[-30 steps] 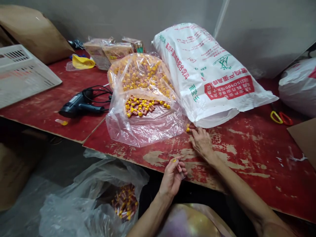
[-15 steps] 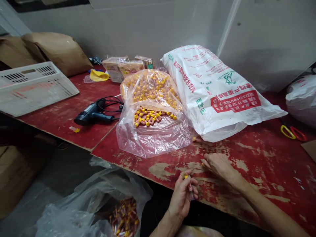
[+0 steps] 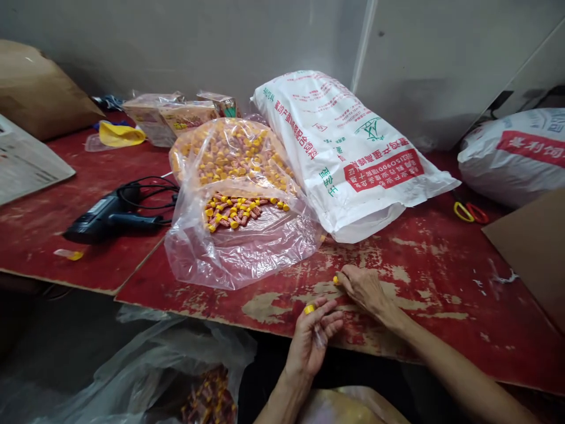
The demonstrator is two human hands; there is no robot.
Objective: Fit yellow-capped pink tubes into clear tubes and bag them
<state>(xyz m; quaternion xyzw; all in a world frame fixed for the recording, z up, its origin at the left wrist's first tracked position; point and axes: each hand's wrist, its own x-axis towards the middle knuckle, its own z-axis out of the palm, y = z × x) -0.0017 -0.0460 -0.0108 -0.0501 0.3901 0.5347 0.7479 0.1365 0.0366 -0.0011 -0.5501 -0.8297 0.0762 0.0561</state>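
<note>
The left hand was closed on a small yellow-capped tube, cap uppermost. Just beyond and to its right, the right hand lay on the worktop, fingertips pinching a second yellow piece, hands nearly touching.

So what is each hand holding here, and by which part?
Left hand grips a small yellow-capped tube around its body. Right hand pinches a yellow cap at its fingertips.

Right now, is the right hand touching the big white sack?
Apart. The head view shows the right hand on the red table, with bare tabletop between it and the white sack.
</note>
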